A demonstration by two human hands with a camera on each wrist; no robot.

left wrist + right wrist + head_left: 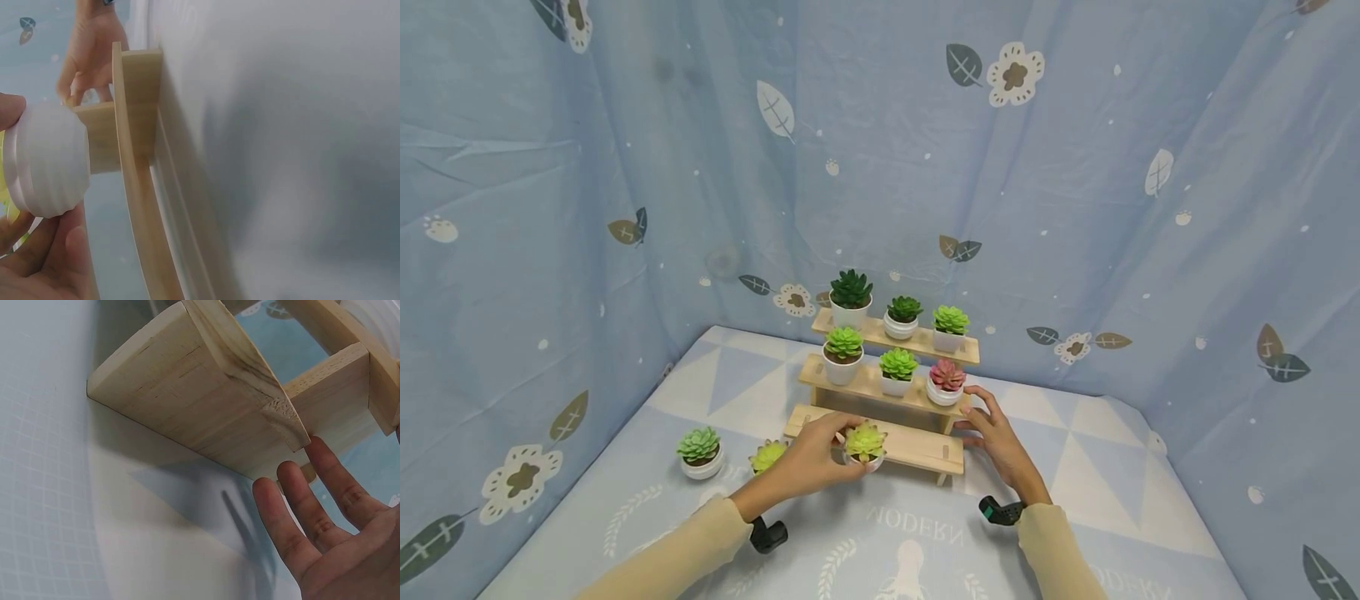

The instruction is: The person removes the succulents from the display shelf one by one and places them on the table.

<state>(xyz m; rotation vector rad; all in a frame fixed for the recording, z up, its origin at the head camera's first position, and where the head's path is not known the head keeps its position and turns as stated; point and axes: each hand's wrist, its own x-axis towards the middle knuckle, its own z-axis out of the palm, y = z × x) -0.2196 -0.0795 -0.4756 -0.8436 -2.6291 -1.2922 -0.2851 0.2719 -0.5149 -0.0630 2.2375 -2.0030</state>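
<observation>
My left hand holds a small yellow-green potted succulent just in front of the lowest step of a three-tier wooden stand. In the left wrist view, fingers surround its ribbed white pot, clear of the wood. My right hand is at the stand's right end; in the right wrist view its fairly straight fingers lie by the board ends, one seemingly touching. Nearest it on the middle step sits a pink-red succulent. Another yellow-green succulent is partly hidden behind my left hand.
A pale green potted succulent stands on the patterned cloth at left. The middle step also carries two bright green plants. Three more green plants line the top step. Blue curtain hangs close behind.
</observation>
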